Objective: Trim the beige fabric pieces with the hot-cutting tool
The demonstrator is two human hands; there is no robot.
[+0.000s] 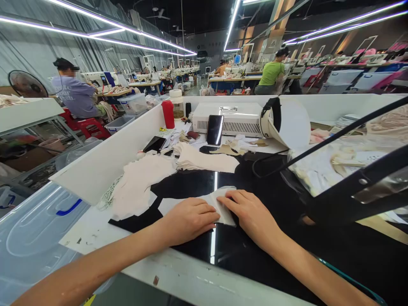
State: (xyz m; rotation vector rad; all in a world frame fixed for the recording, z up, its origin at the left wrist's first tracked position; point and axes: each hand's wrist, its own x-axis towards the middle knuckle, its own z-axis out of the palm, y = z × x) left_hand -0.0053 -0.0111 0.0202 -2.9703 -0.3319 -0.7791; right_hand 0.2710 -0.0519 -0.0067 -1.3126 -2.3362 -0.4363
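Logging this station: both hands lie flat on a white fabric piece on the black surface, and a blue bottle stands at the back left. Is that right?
Not quite: the head view shows the bottle is red, not blue. The rest holds: left hand and right hand lie flat on the white fabric piece on the black surface.

Bright ceiling light strips [127, 40], glare streak on glossy black worktop [213, 242], wide-angle bending at edges, sharp focus
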